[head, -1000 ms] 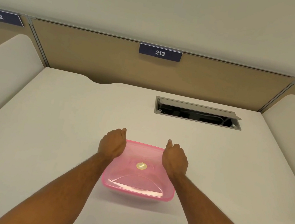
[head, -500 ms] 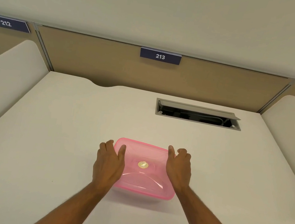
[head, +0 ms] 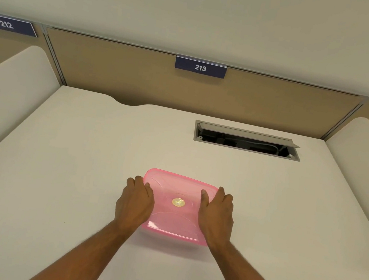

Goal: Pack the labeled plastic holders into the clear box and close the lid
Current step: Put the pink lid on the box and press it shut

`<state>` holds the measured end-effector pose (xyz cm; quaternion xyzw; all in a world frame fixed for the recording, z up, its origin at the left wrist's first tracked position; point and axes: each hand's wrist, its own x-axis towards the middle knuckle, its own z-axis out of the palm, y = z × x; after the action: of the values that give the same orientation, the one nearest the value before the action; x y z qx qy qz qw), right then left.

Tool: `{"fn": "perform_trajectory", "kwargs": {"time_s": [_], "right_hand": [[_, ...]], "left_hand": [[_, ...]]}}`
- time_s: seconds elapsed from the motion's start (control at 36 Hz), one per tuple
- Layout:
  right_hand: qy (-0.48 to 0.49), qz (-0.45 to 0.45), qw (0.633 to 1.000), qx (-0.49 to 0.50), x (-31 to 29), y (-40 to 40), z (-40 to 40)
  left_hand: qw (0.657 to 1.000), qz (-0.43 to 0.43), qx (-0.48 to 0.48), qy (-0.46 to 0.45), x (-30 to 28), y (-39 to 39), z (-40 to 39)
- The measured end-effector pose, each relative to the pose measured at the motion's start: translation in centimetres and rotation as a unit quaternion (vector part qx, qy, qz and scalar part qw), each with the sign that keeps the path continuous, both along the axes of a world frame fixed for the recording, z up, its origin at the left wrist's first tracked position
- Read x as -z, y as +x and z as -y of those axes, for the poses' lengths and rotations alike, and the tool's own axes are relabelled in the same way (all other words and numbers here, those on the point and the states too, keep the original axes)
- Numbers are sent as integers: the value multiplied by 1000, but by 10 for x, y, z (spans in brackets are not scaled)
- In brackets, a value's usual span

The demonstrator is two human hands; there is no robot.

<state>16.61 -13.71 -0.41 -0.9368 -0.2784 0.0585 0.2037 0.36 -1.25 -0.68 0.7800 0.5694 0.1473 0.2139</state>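
A box with a translucent pink lid [head: 178,192] sits on the white desk [head: 77,173], lid on top, with a round gold sticker [head: 178,202] at its middle. My left hand [head: 135,200] lies flat over the lid's left edge, thumb on the lid and fingers down the side. My right hand [head: 216,211] rests the same way on the right edge. The box's contents are hidden by the lid; no plastic holders are in view.
An open cable hatch [head: 247,141] is set into the desk at the back right. A tan partition with number plates 213 [head: 200,67] and 212 [head: 7,24] closes the back. White side dividers [head: 11,86] stand left and right.
My hands went from fists pressing near the lid's far corners to flat palms on its left and right edges, sliding toward me. The box has stayed in place.
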Motion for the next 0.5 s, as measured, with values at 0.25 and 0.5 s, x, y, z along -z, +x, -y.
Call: {"fn": "perform_trajectory", "kwargs": {"time_s": [0.25, 0.5], "right_hand": [[-8, 8, 1000, -8, 0, 2, -1], [-105, 39, 993, -33, -7, 39, -28]], "left_hand": [[995, -34, 86, 23, -16, 43, -46], [973, -154, 169, 31, -3, 51, -68]]}}
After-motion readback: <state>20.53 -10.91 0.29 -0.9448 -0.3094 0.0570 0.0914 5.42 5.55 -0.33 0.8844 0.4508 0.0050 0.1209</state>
